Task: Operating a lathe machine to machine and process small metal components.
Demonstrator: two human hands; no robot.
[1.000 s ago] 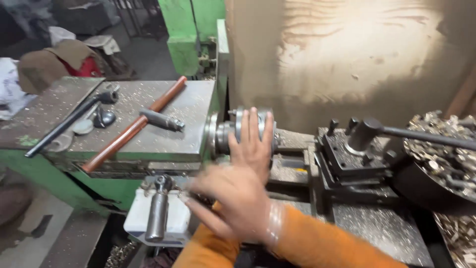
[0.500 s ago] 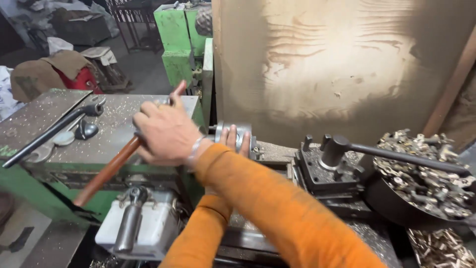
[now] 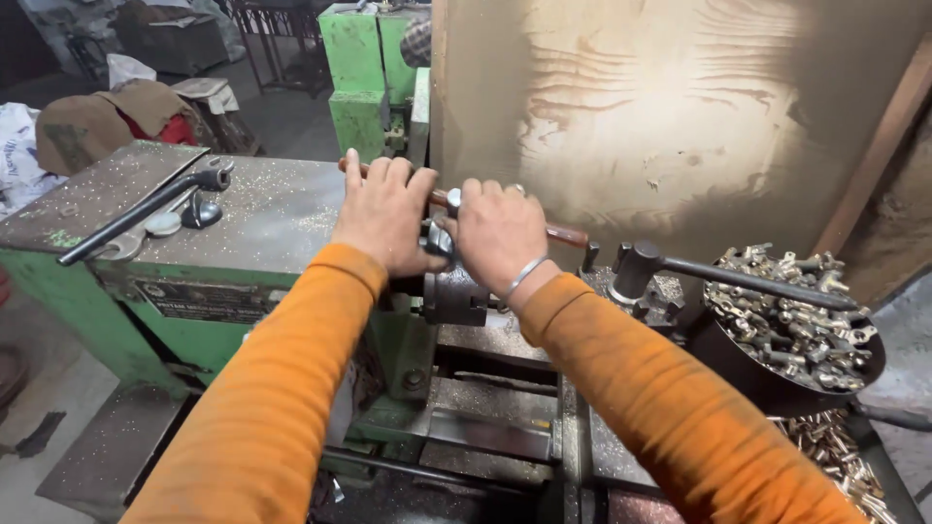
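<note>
Left hand: we are wrapping our fingers over the reddish-brown rod, clamped on it just above the lathe chuck.
Right hand: we are gripping the same rod just to the right of the left hand, fingers closed around it, with a small silvery piece showing at the knuckles; we cannot tell what that piece is.
Rod: it is lying roughly level across the top of the chuck, one end poking out left of the chuck past our left hand, the other slanting down to the right of it.
Chuck: it is sitting under both hands, at the right end of the green headstock.
Headstock top: a long dark handle is resting there, well left of the chuck, beside round metal discs.
Tool post: it is standing right of the chuck, its long lever reaching farther right.
Dark bowl: it is sitting far right of the chuck, holding a heap of small brass fittings.
Sleeves: orange, running from the bottom edge up toward the chuck.
</note>
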